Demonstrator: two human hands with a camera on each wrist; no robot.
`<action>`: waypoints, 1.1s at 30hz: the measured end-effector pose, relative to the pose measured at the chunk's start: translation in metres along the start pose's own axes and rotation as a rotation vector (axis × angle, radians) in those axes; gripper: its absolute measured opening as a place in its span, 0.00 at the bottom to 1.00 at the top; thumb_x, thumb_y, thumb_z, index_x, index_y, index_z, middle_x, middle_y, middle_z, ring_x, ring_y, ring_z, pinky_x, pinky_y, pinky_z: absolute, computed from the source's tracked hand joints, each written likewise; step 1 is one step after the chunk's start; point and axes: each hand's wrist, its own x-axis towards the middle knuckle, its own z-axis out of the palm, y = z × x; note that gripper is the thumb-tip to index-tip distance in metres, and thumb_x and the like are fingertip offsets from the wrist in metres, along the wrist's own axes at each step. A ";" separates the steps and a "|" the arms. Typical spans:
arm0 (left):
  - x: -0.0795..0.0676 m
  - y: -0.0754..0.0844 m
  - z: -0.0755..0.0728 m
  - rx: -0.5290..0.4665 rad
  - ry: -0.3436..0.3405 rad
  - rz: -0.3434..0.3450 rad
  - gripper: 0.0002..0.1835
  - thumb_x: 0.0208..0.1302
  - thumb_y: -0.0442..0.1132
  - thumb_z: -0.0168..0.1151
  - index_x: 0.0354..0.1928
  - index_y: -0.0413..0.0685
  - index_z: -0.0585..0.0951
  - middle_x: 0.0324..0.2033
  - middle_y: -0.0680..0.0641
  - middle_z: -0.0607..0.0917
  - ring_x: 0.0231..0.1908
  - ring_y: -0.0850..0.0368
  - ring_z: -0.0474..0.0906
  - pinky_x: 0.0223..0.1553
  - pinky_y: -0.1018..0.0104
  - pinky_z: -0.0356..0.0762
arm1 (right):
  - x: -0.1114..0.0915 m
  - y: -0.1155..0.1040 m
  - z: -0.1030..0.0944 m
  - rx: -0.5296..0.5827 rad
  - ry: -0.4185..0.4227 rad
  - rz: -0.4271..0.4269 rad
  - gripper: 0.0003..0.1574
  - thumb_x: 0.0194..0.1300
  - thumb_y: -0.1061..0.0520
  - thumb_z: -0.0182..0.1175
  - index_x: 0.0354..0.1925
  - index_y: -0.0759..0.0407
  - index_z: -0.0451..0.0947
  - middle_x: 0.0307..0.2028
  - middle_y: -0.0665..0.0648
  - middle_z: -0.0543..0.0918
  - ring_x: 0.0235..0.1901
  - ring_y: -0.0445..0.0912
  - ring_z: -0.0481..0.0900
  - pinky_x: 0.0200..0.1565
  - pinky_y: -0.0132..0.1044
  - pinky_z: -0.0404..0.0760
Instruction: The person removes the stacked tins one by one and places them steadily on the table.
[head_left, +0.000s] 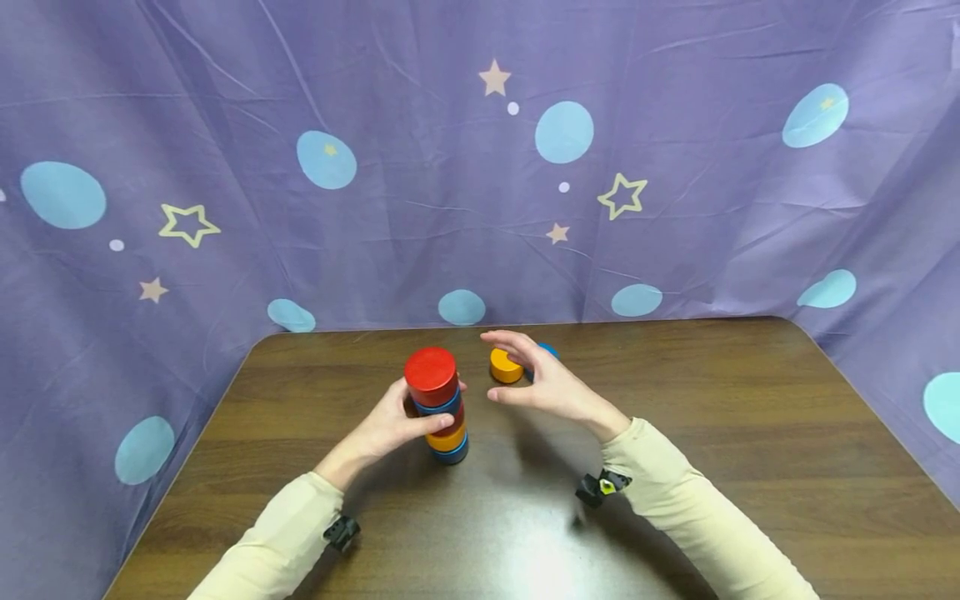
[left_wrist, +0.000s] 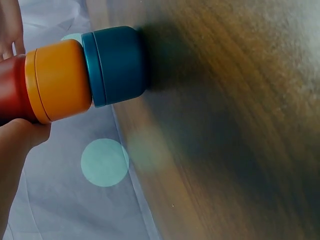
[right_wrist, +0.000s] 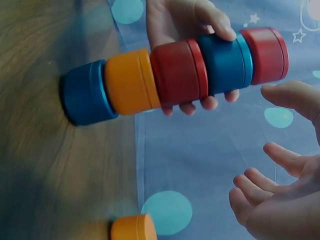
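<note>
Stack (head_left: 440, 406) (red-topped) in left hand (head_left: 387, 428)

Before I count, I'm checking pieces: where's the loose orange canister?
In the head view, the loose orange canister sits right of the stack, partly behind the right hand, beside a blue piece.

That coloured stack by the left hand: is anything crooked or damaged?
Nothing stands out. The stack has five pieces roughly in line, gripped by the left hand, and no damage shows on its visible sides.
</note>
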 end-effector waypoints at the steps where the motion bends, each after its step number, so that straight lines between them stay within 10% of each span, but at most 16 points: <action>1: 0.000 0.000 0.000 0.002 0.003 -0.006 0.25 0.59 0.30 0.66 0.58 0.37 0.73 0.53 0.29 0.76 0.51 0.50 0.77 0.54 0.59 0.72 | 0.001 -0.001 0.001 0.003 0.000 0.003 0.43 0.55 0.63 0.70 0.66 0.63 0.65 0.64 0.57 0.70 0.63 0.51 0.67 0.65 0.47 0.60; 21: -0.003 0.000 0.004 -0.054 0.024 -0.014 0.26 0.58 0.31 0.67 0.57 0.30 0.72 0.47 0.48 0.83 0.47 0.52 0.80 0.51 0.60 0.75 | 0.019 -0.028 0.024 0.134 -0.143 -0.147 0.45 0.56 0.65 0.67 0.68 0.66 0.59 0.66 0.57 0.67 0.66 0.46 0.63 0.66 0.46 0.59; 33: -0.005 0.002 0.003 -0.057 0.044 -0.061 0.29 0.58 0.33 0.68 0.60 0.31 0.69 0.50 0.37 0.81 0.48 0.51 0.79 0.52 0.60 0.75 | 0.022 -0.033 0.035 0.160 -0.153 -0.148 0.42 0.59 0.65 0.66 0.68 0.60 0.62 0.65 0.53 0.69 0.63 0.44 0.67 0.65 0.41 0.62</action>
